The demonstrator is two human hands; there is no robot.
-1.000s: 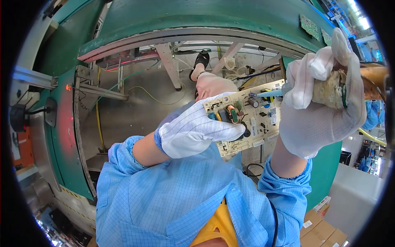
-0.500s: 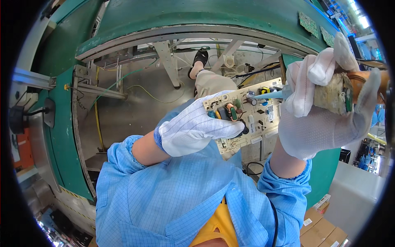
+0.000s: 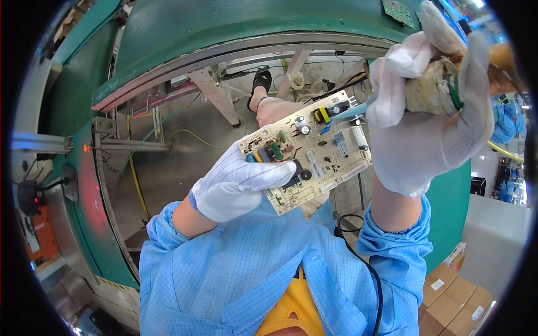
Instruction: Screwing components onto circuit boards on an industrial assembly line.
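My left hand (image 3: 238, 182), in a white glove, grips a pale rectangular circuit board (image 3: 314, 148) by its lower left corner and holds it up, component side toward me. My right hand (image 3: 428, 109), also gloved, is closed around a thick, grimy tool handle (image 3: 434, 89). The tool's light blue tip (image 3: 350, 112) touches the board's upper right area, near a yellow part and small round capacitors. Both blue sleeves rise from the lower edge.
A green machine frame (image 3: 224, 33) arches overhead, with metal brackets and yellow and green wires beneath. A black cable (image 3: 367, 269) hangs by my right sleeve. Cardboard boxes (image 3: 454, 297) stand at lower right. My foot in a dark sandal (image 3: 260, 84) shows below the board.
My right hand has moved up and to the right, closer to the camera. The board has tilted slightly and the tool tip stays at its upper right.
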